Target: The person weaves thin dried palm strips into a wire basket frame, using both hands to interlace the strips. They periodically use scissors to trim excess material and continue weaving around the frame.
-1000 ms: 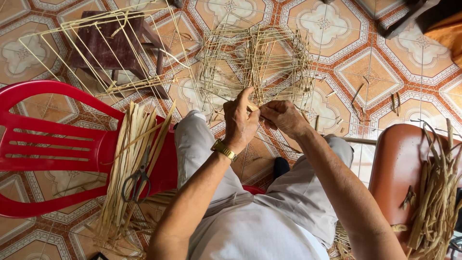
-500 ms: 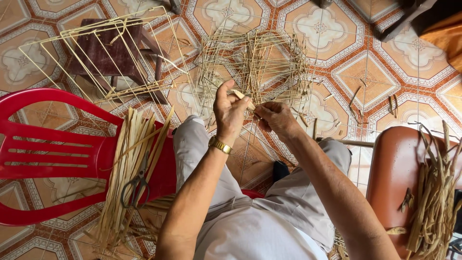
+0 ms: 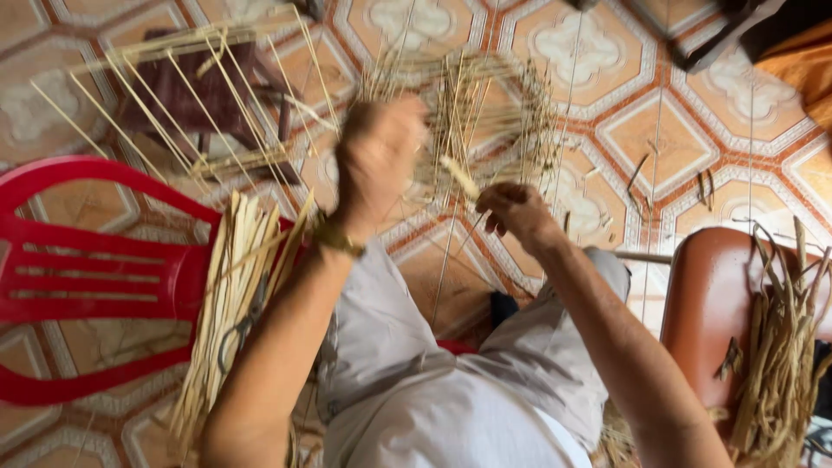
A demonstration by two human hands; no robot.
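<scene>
Your right hand (image 3: 513, 211) pinches a thin pale strip (image 3: 458, 176) whose long axis runs up-left into the half-woven frame (image 3: 472, 113) just ahead. Your left hand (image 3: 377, 156) is blurred at the frame's left edge; its grip cannot be told.

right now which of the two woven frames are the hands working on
The dense, tangled frame at top centre: both hands are at it. The other frame, sparser, sits apart at upper left over a dark stool.
</scene>
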